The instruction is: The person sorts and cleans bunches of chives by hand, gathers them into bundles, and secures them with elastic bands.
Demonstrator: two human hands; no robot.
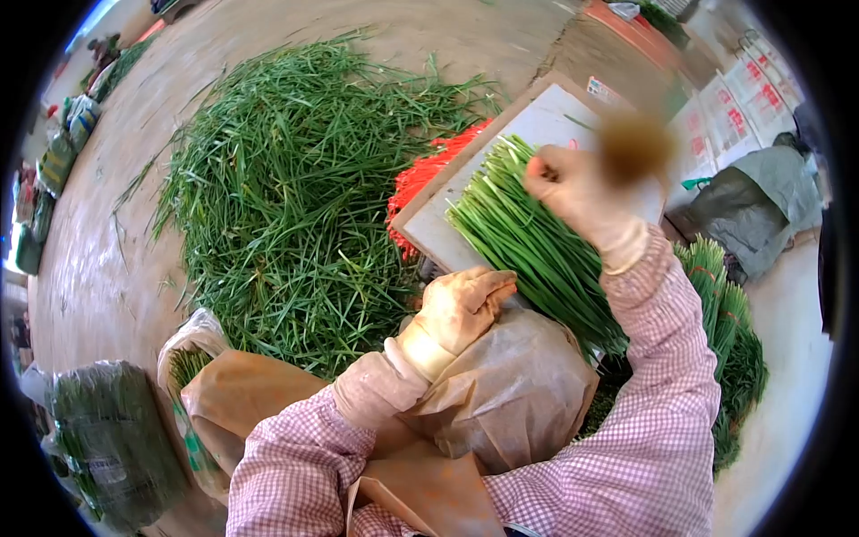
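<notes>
A thick bundle of long green stalks, which look like garlic chives (537,228), lies slanted on a pale board (438,215), pale cut ends toward the top. My right hand (586,197), in a light glove, is over the upper right of the bundle. Its fingers are pinched together, and whatever is between them is too small to tell. Beside the bundle's lower left edge is my gloved left hand (456,309), its fingers bent and pressed together. The fingertips are close to the stalks, and I cannot see what they hold, if anything.
Red strips (429,179) lie by the board's left edge. A big heap of loose green leaves (286,197) covers the floor. More tied bundles (729,331) stand at right, near a grey-green sheet (752,206) and white boxes (734,107). Brown covering (519,385) drapes my knee. Wrapped greens (112,438) are at lower left.
</notes>
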